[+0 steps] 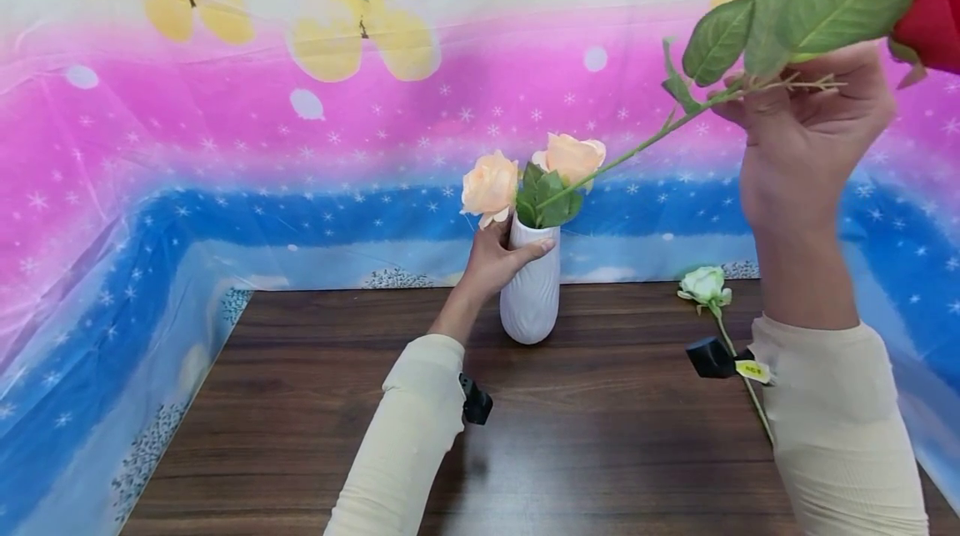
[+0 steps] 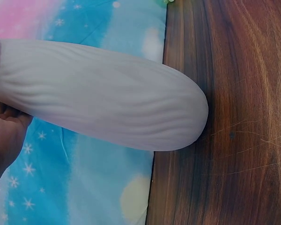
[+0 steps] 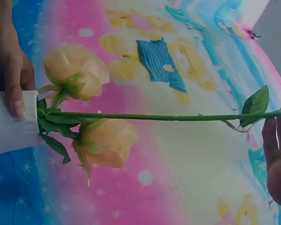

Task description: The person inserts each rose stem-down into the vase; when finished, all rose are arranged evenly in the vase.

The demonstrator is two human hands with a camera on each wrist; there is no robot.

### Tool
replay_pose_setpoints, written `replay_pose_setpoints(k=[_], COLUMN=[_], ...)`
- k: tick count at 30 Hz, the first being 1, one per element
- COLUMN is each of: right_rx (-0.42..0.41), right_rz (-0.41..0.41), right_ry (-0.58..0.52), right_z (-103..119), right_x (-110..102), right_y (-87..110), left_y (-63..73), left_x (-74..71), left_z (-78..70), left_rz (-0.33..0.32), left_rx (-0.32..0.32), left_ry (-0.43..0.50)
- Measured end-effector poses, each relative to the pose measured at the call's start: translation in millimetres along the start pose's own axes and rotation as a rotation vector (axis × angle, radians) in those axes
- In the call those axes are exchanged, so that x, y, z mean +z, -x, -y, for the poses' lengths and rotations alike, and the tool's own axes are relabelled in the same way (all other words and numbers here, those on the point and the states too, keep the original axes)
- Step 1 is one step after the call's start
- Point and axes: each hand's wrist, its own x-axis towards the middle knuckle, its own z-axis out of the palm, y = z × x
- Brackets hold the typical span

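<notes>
My left hand [image 1: 495, 261] grips the white ribbed vase [image 1: 531, 303] just below its rim, thumb across the front. Two peach roses [image 1: 491, 186] stand in the vase, their leaves crowding its mouth. Raised at the upper right, my right hand [image 1: 813, 136] pinches the stem of a red rose [image 1: 933, 7], whose bloom is cut off by the frame edge. In the right wrist view, the long green stem [image 3: 154, 116] runs from those fingers to the vase mouth; its lower end is hidden among the leaves. The left wrist view shows the vase's body and rounded base.
A pale green-white rose [image 1: 705, 286] lies on the dark wooden table [image 1: 360, 403] at the right, partly behind my right sleeve. A colourful patterned cloth [image 1: 375, 127] hangs behind the table and along its sides.
</notes>
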Motion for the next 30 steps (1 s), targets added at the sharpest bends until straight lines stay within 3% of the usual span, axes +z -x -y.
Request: replay_pose_setpoints(k=[4,7,11,18,24,30], right_rx=[0.043,0.087,0.143,0.189,0.319,0.394], right_rz=[0.034,0.106,0.185,0.343,0.324,0.337], right_ry=[0.041,0.102,0.180,0.443,0.477,0.530], right_z=[-13,-22,-37,-65,-84,-98], right_x=[7,7,5,5,1,1], right_y=[-2.4,-3.6,-5.8,-2.9,3.1,10.0], left_y=[-1.4,-1.5,0.2,1.2,1.0,2.1], left_x=[-0.3,-0.2,0.0,-0.1,-0.2,-0.9], left_z=[1.2,1.3,0.3,-0.3,0.0,1.5], left_rz=[0.003,0.007,0.004,-0.012,-0.008,-0.003], left_rx=[0.050,0.063,0.033,0.005,-0.015,0.066], left_ry=[-0.001,-0.002,-0.002,0.034,0.045,0.084])
